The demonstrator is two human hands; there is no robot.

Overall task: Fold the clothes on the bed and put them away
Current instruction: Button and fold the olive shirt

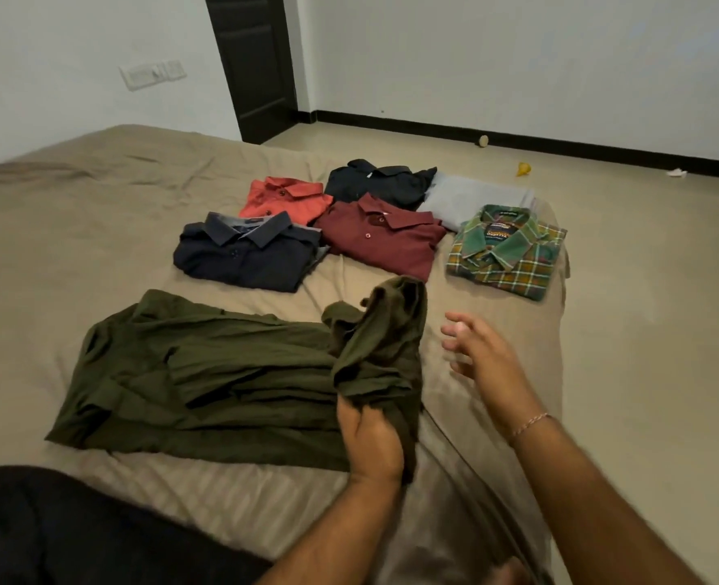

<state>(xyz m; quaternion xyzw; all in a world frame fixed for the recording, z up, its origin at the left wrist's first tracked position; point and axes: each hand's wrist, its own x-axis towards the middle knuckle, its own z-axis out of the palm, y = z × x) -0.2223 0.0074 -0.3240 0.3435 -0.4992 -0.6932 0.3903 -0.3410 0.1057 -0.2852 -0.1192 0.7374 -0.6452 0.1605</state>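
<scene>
While my left hand [370, 437] grips a bunched fold of the olive green shirt [206, 373] at its right edge, fingers curled into the cloth, my right hand [482, 352] hovers just beside it above the bed [75, 230], fingers spread and loose, holding nothing. A thin bracelet [528, 425] sits on my right wrist. One part of the olive shirt stands lifted and crumpled above my left hand; the rest lies flat across the tan sheet, stretching away to the left.

Farther up the bed I see six folded garments laid in two rows. In the near row are a navy shirt [244, 259], a maroon polo [385, 240] and a green and yellow plaid shirt [507, 255]. Behind them lie an orange-red shirt [284, 198], a black shirt [381, 183] and a grey folded piece [471, 200], partly covered by its neighbours.

Beyond the bed, a dark door [256, 65] stands against the white wall, and a small yellow object [523, 169] rests on the floor.
</scene>
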